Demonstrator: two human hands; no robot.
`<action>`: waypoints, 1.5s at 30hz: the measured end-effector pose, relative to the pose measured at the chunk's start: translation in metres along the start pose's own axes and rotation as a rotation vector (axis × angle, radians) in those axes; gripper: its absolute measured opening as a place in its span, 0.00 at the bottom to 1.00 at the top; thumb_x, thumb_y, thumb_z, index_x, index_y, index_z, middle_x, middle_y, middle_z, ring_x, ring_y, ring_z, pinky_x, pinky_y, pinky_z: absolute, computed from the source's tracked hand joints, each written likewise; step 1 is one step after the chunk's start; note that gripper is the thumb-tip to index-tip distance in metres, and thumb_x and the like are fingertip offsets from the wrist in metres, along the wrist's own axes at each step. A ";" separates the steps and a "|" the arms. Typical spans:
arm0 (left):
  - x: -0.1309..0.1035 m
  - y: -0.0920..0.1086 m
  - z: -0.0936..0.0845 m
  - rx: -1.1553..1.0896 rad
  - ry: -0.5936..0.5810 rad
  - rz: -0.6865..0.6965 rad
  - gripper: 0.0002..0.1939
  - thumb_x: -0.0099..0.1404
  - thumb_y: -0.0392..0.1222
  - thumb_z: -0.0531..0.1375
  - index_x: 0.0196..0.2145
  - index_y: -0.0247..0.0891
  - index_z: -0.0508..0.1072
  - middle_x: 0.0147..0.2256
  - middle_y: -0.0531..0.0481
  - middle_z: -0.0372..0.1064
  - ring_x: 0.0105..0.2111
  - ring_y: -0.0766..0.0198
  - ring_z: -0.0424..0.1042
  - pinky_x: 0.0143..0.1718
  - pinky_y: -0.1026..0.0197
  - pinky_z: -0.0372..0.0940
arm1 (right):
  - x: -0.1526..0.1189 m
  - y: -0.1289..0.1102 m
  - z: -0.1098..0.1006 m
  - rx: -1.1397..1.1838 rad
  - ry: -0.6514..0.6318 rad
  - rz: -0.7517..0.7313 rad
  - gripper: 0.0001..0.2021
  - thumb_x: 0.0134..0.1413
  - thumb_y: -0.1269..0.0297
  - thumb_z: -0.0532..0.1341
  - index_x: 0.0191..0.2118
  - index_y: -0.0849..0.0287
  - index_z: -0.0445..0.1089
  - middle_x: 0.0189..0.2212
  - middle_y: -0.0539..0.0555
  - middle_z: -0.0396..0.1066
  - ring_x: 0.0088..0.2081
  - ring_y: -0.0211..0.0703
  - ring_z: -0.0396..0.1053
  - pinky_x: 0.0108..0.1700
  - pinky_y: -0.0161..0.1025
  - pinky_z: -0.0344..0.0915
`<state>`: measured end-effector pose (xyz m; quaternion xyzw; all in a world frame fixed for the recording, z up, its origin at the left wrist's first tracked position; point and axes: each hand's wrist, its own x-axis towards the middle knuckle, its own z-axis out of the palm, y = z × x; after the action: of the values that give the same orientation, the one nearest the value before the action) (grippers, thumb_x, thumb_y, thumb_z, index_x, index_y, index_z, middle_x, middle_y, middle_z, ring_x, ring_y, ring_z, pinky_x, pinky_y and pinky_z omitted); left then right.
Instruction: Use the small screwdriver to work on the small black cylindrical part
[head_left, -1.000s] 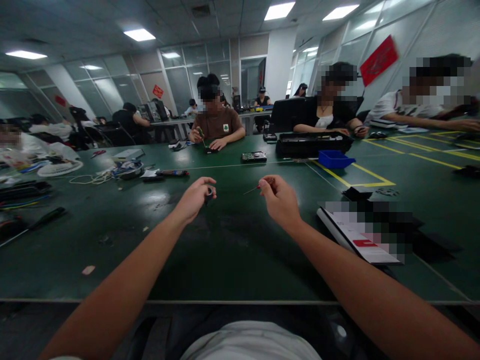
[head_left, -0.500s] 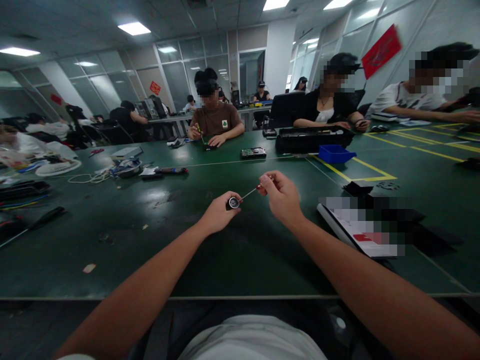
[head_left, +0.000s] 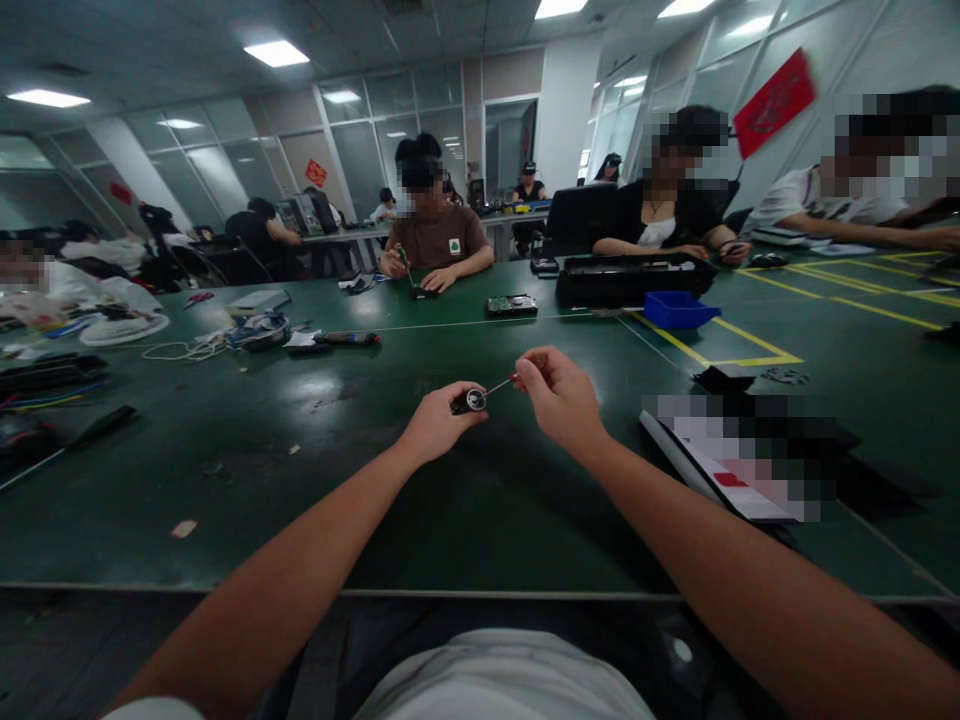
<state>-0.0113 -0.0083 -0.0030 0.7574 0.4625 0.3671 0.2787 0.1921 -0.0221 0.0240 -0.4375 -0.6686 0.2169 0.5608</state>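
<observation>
Above the green table, my left hand (head_left: 441,422) is closed around a small dark part with a round, silver-rimmed face (head_left: 475,400); its exact kind is not clear. My right hand (head_left: 559,395) pinches the reddish handle of a thin screwdriver (head_left: 501,384). The screwdriver's shaft slants down to the left, and its tip is at the far side of the round part. Whether the tip touches it I cannot tell. Most of the handle is hidden in my right fingers.
On my right lies a white booklet or box (head_left: 731,470) beside dark pieces. A blue bin (head_left: 679,310) stands farther back, near a long black housing (head_left: 634,280). Another screwdriver (head_left: 82,440) lies at the left. Across the green table (head_left: 247,440), a person in brown (head_left: 435,235) works.
The round part in my left hand has turned and shifted slightly right. Less of the screwdriver's shaft shows. The whole view has shifted a little.
</observation>
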 end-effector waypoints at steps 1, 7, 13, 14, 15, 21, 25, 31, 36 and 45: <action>0.000 0.000 -0.001 0.011 0.006 0.001 0.19 0.58 0.41 0.68 0.49 0.40 0.76 0.46 0.45 0.77 0.46 0.52 0.74 0.52 0.50 0.64 | 0.000 0.000 0.000 0.007 -0.002 -0.002 0.11 0.64 0.54 0.57 0.38 0.55 0.69 0.29 0.52 0.76 0.33 0.44 0.74 0.36 0.42 0.67; 0.000 0.000 -0.003 0.007 0.027 0.014 0.20 0.60 0.42 0.67 0.51 0.41 0.77 0.48 0.46 0.76 0.48 0.52 0.73 0.54 0.50 0.63 | 0.000 0.000 0.001 0.012 0.010 0.007 0.11 0.63 0.53 0.57 0.38 0.55 0.69 0.30 0.53 0.77 0.33 0.45 0.75 0.37 0.43 0.69; -0.001 0.000 -0.003 0.016 0.029 0.008 0.21 0.59 0.41 0.68 0.50 0.40 0.77 0.48 0.45 0.76 0.49 0.51 0.73 0.56 0.49 0.62 | 0.002 0.002 0.002 0.035 0.006 0.040 0.12 0.62 0.53 0.58 0.38 0.56 0.69 0.30 0.53 0.77 0.33 0.45 0.75 0.37 0.44 0.69; -0.001 0.000 -0.003 0.018 0.029 0.007 0.21 0.59 0.41 0.68 0.50 0.40 0.77 0.48 0.45 0.76 0.49 0.51 0.73 0.56 0.48 0.62 | 0.002 0.002 0.002 0.033 -0.003 0.045 0.12 0.62 0.53 0.58 0.38 0.56 0.70 0.29 0.53 0.77 0.32 0.45 0.76 0.37 0.44 0.69; -0.001 0.000 -0.004 0.019 0.028 0.007 0.21 0.58 0.41 0.68 0.50 0.40 0.77 0.48 0.45 0.76 0.49 0.51 0.73 0.56 0.48 0.62 | 0.002 0.002 0.001 0.032 -0.011 0.050 0.12 0.62 0.52 0.59 0.38 0.56 0.70 0.29 0.53 0.77 0.32 0.46 0.76 0.37 0.44 0.69; -0.001 0.000 -0.004 0.017 0.033 0.008 0.21 0.59 0.40 0.69 0.51 0.38 0.77 0.49 0.44 0.76 0.50 0.52 0.73 0.56 0.50 0.62 | 0.003 0.001 0.002 0.014 0.018 0.077 0.12 0.62 0.53 0.59 0.37 0.57 0.70 0.29 0.54 0.77 0.32 0.45 0.76 0.37 0.43 0.68; -0.001 0.000 -0.004 0.032 0.035 0.011 0.21 0.59 0.40 0.69 0.51 0.38 0.77 0.49 0.45 0.77 0.50 0.53 0.73 0.56 0.52 0.62 | 0.003 -0.001 0.001 -0.009 0.029 0.086 0.13 0.61 0.52 0.60 0.36 0.57 0.71 0.28 0.53 0.77 0.30 0.44 0.75 0.35 0.41 0.66; -0.001 -0.005 -0.004 0.087 0.052 0.020 0.22 0.59 0.39 0.69 0.51 0.40 0.78 0.49 0.47 0.77 0.50 0.54 0.73 0.55 0.53 0.64 | 0.002 -0.004 -0.002 -0.161 -0.033 0.063 0.15 0.59 0.49 0.62 0.30 0.56 0.71 0.22 0.50 0.73 0.24 0.41 0.68 0.29 0.39 0.59; 0.000 -0.008 -0.005 0.126 0.072 0.032 0.21 0.58 0.39 0.69 0.51 0.41 0.78 0.49 0.46 0.77 0.49 0.54 0.74 0.54 0.53 0.65 | 0.001 -0.002 -0.002 -0.063 -0.145 0.008 0.09 0.63 0.57 0.56 0.37 0.55 0.69 0.27 0.49 0.73 0.29 0.41 0.70 0.33 0.39 0.61; 0.000 -0.007 -0.004 0.139 0.079 0.078 0.21 0.59 0.40 0.69 0.51 0.41 0.78 0.47 0.47 0.77 0.48 0.55 0.74 0.52 0.54 0.65 | 0.006 0.014 0.009 0.199 0.030 0.178 0.09 0.60 0.56 0.58 0.38 0.55 0.67 0.29 0.51 0.73 0.30 0.41 0.70 0.35 0.40 0.66</action>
<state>-0.0182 -0.0049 -0.0059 0.7772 0.4676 0.3744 0.1926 0.1881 -0.0081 0.0140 -0.4406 -0.5939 0.3243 0.5899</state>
